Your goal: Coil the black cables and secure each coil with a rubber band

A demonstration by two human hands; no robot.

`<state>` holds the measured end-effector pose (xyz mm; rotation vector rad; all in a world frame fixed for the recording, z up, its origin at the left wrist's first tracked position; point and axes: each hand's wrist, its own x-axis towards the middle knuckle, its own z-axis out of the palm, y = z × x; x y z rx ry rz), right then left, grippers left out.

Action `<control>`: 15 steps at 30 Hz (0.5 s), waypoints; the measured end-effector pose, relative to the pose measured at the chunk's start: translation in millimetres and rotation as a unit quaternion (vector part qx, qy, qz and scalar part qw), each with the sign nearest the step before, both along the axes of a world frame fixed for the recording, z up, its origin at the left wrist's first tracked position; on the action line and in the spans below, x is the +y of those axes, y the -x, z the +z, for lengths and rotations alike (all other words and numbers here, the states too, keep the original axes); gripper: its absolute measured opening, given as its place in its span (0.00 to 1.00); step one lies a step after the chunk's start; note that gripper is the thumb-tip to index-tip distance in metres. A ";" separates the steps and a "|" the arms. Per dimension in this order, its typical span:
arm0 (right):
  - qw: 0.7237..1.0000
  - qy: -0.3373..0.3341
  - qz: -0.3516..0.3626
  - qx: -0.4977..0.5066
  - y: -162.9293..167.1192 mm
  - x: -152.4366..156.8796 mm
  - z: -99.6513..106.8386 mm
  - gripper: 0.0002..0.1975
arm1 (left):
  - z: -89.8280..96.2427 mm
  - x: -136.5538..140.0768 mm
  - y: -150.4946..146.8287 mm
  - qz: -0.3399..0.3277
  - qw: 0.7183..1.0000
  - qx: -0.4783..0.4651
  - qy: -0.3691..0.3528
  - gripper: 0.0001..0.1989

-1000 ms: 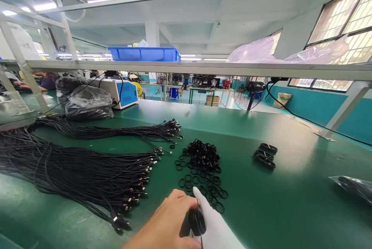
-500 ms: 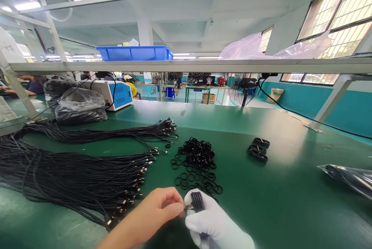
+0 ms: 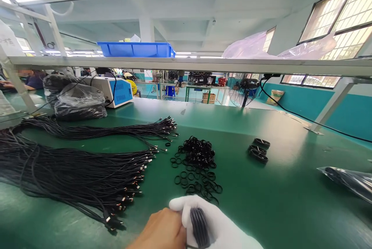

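Low in the centre, my right hand [image 3: 221,229], in a white glove, is closed round a flat coil of black cable [image 3: 200,227]. The loops lie side by side and stand out between the gloved fingers. My bare left hand [image 3: 165,227] presses against the glove from the left with its fingers curled. Those fingertips are hidden, so what they grip does not show. Just beyond the hands lies a heap of small black rings [image 3: 199,152], with several loose ones spread in front of it.
Two bundles of long black cables [image 3: 72,171] [image 3: 116,130] lie on the left. Three coiled cables [image 3: 258,150] rest at right, near a clear plastic bag [image 3: 345,179]. A blue-and-white machine [image 3: 116,92] and dark bags [image 3: 80,99] stand behind. A shelf [image 3: 197,63] crosses above, holding a blue tray [image 3: 136,50].
My left hand has turned over, back upward, and moved down against the glove. The glove has tilted, and the coil in it now sits lower and nearer to me.
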<state>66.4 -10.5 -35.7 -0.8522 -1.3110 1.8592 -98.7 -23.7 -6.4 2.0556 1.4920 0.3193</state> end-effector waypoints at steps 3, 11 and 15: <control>0.997 0.007 0.014 0.081 1.6 4.0 -11.4 0.30 | 7.3 11.5 4.1 0.006 0.992 -0.112 0.063 0.11; 0.974 0.024 0.071 0.214 4.3 18.5 -26.0 0.29 | 4.7 15.4 -6.9 0.104 0.871 -0.462 0.132 0.05; 0.949 0.033 0.116 0.290 6.9 15.8 -25.0 0.26 | -8.4 20.0 -17.6 0.138 0.851 -0.487 0.141 0.07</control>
